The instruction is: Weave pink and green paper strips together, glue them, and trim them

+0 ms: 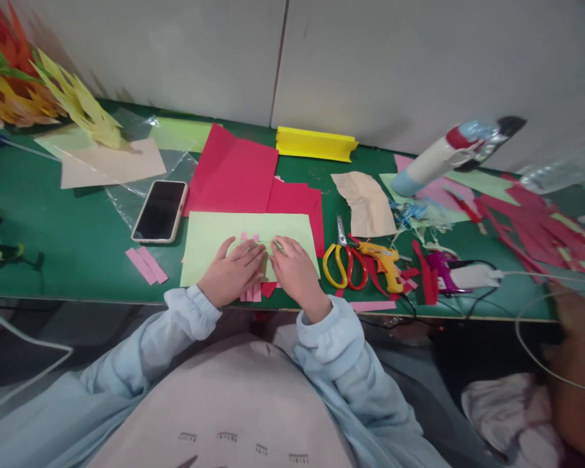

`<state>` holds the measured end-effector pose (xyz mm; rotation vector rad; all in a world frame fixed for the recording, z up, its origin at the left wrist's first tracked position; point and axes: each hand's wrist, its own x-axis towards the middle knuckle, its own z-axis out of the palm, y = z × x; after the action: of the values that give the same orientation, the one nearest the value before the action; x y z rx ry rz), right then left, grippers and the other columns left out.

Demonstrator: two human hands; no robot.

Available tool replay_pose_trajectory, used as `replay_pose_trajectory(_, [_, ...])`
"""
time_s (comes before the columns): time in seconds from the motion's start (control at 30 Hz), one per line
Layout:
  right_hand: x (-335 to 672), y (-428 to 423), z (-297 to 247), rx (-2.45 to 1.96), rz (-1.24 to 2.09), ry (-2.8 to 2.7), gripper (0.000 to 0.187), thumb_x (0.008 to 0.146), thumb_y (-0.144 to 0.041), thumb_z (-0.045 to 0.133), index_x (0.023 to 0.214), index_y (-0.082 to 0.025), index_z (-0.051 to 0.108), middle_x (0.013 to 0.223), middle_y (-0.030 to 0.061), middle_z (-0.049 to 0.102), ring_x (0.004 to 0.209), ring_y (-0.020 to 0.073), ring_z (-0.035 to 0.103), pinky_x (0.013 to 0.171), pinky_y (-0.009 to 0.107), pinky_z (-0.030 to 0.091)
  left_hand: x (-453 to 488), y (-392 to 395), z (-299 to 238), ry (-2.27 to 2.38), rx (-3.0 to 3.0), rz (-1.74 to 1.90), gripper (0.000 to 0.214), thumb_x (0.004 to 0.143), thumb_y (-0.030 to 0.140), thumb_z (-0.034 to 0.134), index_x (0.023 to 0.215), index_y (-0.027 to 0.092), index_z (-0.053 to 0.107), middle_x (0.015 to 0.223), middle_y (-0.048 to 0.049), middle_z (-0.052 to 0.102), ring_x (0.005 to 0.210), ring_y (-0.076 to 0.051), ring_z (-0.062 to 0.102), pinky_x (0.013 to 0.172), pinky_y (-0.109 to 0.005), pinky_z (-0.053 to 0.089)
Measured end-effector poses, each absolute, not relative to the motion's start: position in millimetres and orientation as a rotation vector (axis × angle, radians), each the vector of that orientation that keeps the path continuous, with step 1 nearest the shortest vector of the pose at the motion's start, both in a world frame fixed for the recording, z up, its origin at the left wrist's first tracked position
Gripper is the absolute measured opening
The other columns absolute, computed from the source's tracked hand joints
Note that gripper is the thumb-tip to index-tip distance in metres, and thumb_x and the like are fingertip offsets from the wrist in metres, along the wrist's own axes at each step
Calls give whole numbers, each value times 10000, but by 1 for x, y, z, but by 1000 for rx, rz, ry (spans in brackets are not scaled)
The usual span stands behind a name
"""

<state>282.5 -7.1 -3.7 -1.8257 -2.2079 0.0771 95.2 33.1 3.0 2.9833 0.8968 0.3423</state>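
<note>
My left hand (234, 269) lies flat on a light green paper sheet (205, 240), its fingers stretched over pink paper strips (251, 292) and its thumb apart. Parts of the strips show above and below the fingers; the rest is hidden. My right hand (297, 270) rests on the right half of the same sheet, fingers extended and slightly bent toward the left hand. Nothing held shows clearly in it. Red paper sheets (238, 172) lie just behind the green one. Two loose pink strips (147, 265) are on the table to the left.
Scissors (344, 260), a yellow glue gun (387, 260) and a purple glue gun (441, 273) lie to the right. A phone (160, 211) is at left. Behind stand a yellow folded strip (316, 144) and a bottle (433, 159). Another person's arm (578, 351) is at far right.
</note>
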Motion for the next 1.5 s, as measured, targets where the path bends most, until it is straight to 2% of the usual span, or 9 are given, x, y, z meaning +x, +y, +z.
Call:
replay_pose_trajectory(0.23, [283,-10,-3,-1836,92,-2184,419,985,-247,400,1360,-123,540,1415,153,518,1323,280,431,1092,430,381,82,26,1,952,2930,419,433,995,346,401,1398,223,499,1445,-72,525,1310,-279,494,1137,-525,275])
replay_pose_trajectory(0.43, [269,-6,14,-1824,57,-2137,334,965,-220,425,1227,-170,625,1323,132,562,1248,276,453,1029,422,397,78,21,3,1362,2749,640,406,950,266,420,1274,77,575,1280,-159,637,1146,-308,574,985,-461,441])
replay_pose_trajectory(0.57, [264,-5,12,-1885,46,-2087,296,955,-224,445,1166,-182,649,1229,133,593,1145,279,492,956,425,419,79,20,1,1403,2717,651,399,942,267,426,1274,93,563,1277,-143,643,1151,-308,572,987,-476,429])
replay_pose_trajectory(0.83, [265,-7,6,-1885,134,-2089,331,949,-246,463,1240,-186,608,1221,124,586,1115,265,499,944,393,427,83,21,0,1415,2661,674,396,944,280,419,1269,105,563,1170,-138,693,1124,-292,598,993,-462,412])
replay_pose_trajectory(0.97, [265,-5,10,-1892,100,-2082,334,950,-242,454,1239,-184,611,1249,132,576,1135,274,495,964,410,410,83,21,0,1422,2644,725,390,935,264,420,1275,125,552,1278,-138,641,1181,-301,565,1008,-463,399])
replay_pose_trajectory(1.2, [261,0,15,-1833,88,-2171,385,950,-410,496,1251,-198,606,1315,144,548,1235,299,435,994,447,379,84,21,-3,1390,2586,729,367,954,284,418,1270,153,550,1256,-128,654,1194,-289,561,1038,-471,371])
replay_pose_trajectory(1.5, [257,-1,11,-1815,149,-2177,439,952,-453,486,1277,-175,584,1317,138,551,1225,283,447,1010,410,388,85,23,-3,1388,2475,738,355,958,313,400,1251,168,539,1256,-123,647,1184,-279,563,1029,-463,364])
